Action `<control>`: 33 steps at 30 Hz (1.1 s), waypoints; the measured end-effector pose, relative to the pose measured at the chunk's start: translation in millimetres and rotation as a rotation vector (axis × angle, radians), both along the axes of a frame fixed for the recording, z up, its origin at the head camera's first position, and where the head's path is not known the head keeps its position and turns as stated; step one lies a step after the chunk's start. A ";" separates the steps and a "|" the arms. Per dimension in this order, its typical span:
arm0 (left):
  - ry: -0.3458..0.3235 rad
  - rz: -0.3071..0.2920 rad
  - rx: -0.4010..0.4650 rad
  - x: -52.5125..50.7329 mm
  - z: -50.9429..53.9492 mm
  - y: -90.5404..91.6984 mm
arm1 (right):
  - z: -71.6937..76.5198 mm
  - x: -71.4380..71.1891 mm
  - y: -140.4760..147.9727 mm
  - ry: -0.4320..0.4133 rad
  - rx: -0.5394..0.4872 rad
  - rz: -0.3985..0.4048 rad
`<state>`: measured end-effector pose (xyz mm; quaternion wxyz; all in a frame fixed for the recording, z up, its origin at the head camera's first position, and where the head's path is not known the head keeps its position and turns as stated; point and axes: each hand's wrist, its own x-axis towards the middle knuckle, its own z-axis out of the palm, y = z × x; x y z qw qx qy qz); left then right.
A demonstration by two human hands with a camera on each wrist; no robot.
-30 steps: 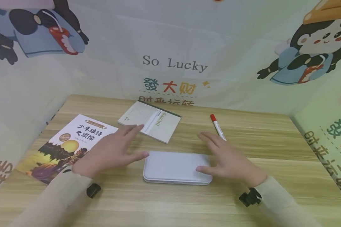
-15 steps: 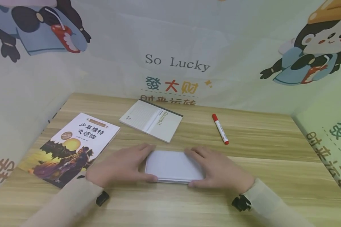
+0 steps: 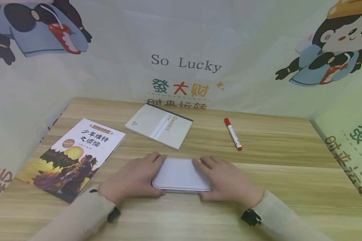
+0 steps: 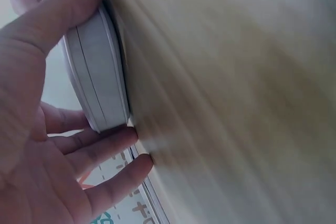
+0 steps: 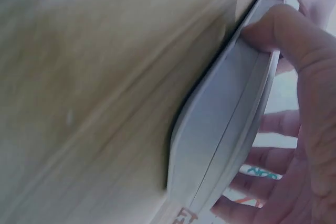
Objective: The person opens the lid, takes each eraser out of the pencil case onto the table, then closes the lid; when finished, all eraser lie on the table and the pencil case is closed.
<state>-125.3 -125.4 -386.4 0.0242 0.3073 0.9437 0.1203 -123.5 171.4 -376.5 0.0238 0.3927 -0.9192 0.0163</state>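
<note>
A flat white case (image 3: 181, 175) with rounded corners lies on the wooden table between the two hands. My left hand (image 3: 135, 175) grips its left end, with the thumb on the near edge and the fingers at the far side. At the right end, my right hand (image 3: 226, 179) holds it the same way. A seam runs along the side of the case (image 4: 97, 72) in the left wrist view. From the right wrist, the case (image 5: 215, 119) shows a dark gap beneath its edge, over the tabletop.
An illustrated book (image 3: 75, 157) lies to the left, near the left forearm. Behind the case is a notepad (image 3: 160, 126) marked Gambit. A red-capped white marker (image 3: 233, 134) lies at back right. Printed cloth (image 3: 187, 40) walls in the table's back and sides.
Both hands have come down from above the case and closed in on its two ends, now gripping it. The book, notepad and marker stay where they were.
</note>
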 end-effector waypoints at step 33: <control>0.092 -0.019 -0.068 -0.5 1.0 4.1 | 11.0 -5.6 -3.6 -0.038 0.032 0.064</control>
